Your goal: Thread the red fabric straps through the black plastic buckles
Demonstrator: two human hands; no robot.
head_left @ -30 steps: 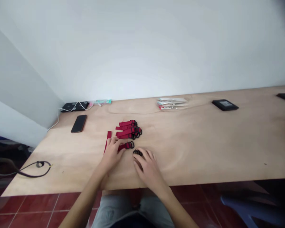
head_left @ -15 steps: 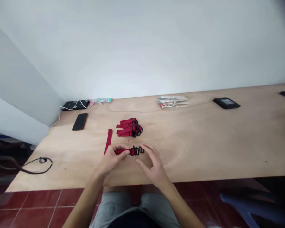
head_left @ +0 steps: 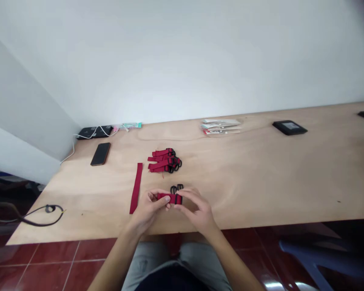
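Between my hands is a red webbing strap (head_left: 169, 198) with a black buckle (head_left: 178, 199) at its right end. My left hand (head_left: 151, 205) is closed on the strap, thumb on top. The thumb and forefinger of my right hand (head_left: 198, 209) pinch the buckle end. Just beyond lie loose black buckles (head_left: 177, 188), partly behind my right fingers. A flat length of red webbing (head_left: 136, 188) lies left of my left hand. Farther back sits a pile of red straps (head_left: 164, 161) with black buckles at their right ends.
On the wooden table (head_left: 261, 173) are a phone (head_left: 100, 154), a black device (head_left: 94, 132) with white cable, and plastic packets (head_left: 221, 126) by the wall. A black box (head_left: 289, 127) stands back right. A dark cable (head_left: 44, 223) loops over the left edge; a blue stool (head_left: 318, 258) stands below right.
My right hand has closed on the strap's buckle end. The strap is lifted nearer to me, and the loose buckles remain on the table behind it.
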